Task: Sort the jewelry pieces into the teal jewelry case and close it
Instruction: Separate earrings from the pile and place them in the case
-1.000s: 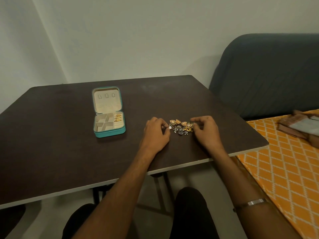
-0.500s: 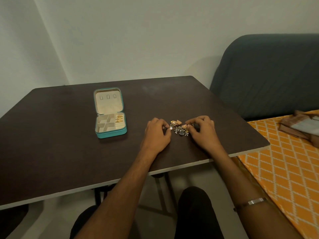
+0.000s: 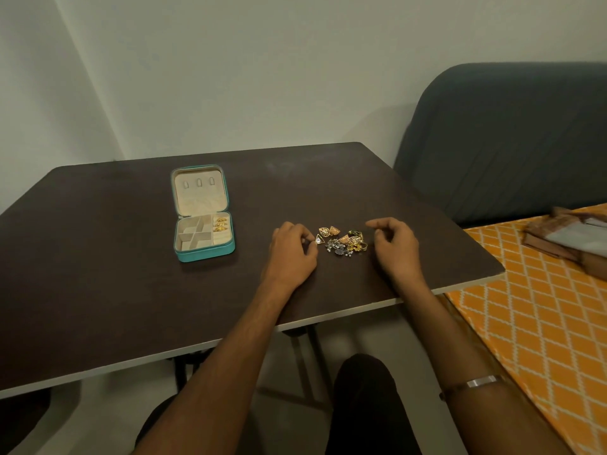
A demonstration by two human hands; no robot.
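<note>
The teal jewelry case (image 3: pixel 204 253) lies open on the dark table (image 3: pixel 98 274), left of my hands. Its beige lid lies flat behind the base. Gold pieces (image 3: pixel 220 223) sit in its right ring-roll section; the divided compartments look bare. A small pile of gold and silver jewelry (image 3: pixel 345 244) lies between my hands. My left hand (image 3: pixel 292 251) rests on the table and pinches a triangular gold piece (image 3: pixel 319 239) at the pile's left edge. My right hand (image 3: pixel 395 246) hovers just right of the pile, fingers loosely curled, holding nothing.
The table's front edge runs just below my wrists. A dark blue-grey sofa back (image 3: pixel 505 139) stands at the right, beside an orange patterned cloth (image 3: pixel 542 323) with a folded brown item (image 3: pixel 571 238) on it. A metal bangle (image 3: pixel 481 382) is on my right forearm.
My right hand has drawn back to the right, off the pile, so more pieces show. My left hand stays at the pile's left edge, now pinching the triangular piece.
</note>
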